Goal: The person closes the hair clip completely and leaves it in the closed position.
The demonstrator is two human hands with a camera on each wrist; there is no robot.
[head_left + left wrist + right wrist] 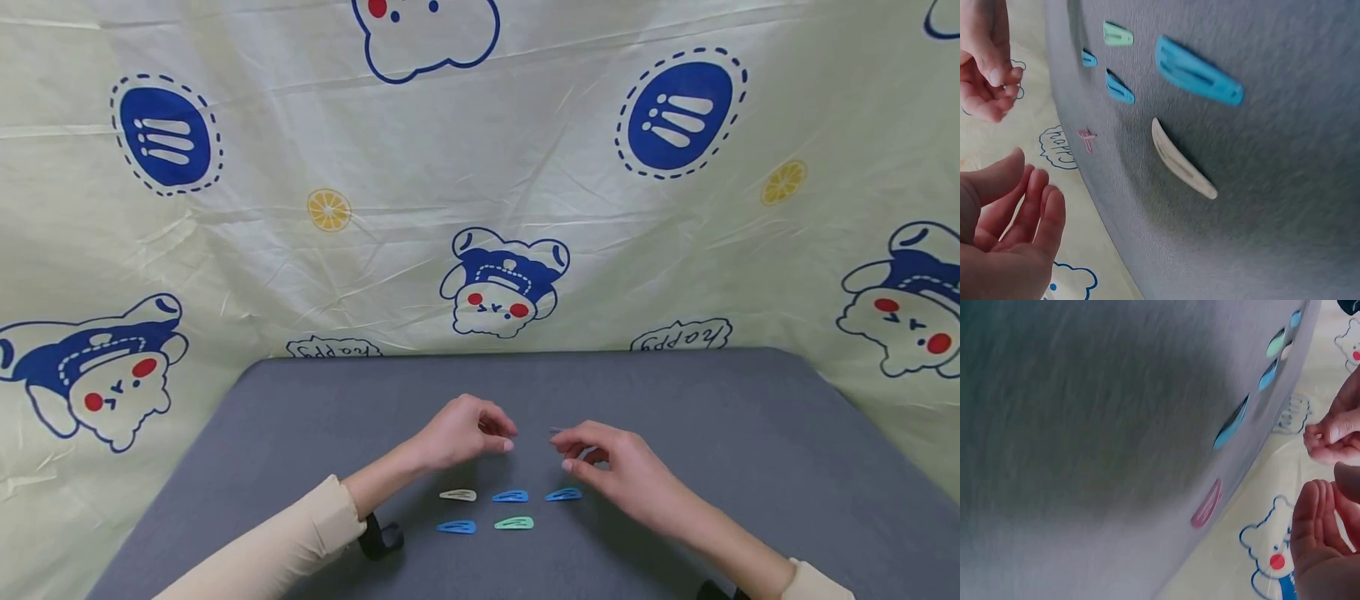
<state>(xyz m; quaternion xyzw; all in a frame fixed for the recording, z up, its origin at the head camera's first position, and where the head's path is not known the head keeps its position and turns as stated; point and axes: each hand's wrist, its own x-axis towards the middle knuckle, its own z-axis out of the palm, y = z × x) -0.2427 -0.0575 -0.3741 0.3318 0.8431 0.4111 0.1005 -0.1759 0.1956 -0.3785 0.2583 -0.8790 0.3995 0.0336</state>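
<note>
My left hand (pixel 467 432) hovers above the grey table, fingers loosely bent and thumb apart from them. Facing it, my right hand (pixel 617 465) is raised with relaxed, curved fingers; nothing shows between its fingertips. Below the hands lie snap hair clips in two rows. A beige clip (pixel 457 495), a blue clip (pixel 510 496) and another blue clip (pixel 563 494) make the far row. Nearer are a third blue clip (pixel 457 527) and a green clip (pixel 513 523). A pink hair clip (pixel 1207 505) lies farther back, mostly hidden behind the right hand in the head view.
The grey table (pixel 337 400) has rounded far corners. Behind it hangs a pale cloth (pixel 405 167) printed with cartoon bears and orange slices. A black strap (pixel 380 537) sits at the left wrist, beside the beige sleeve (pixel 300 525).
</note>
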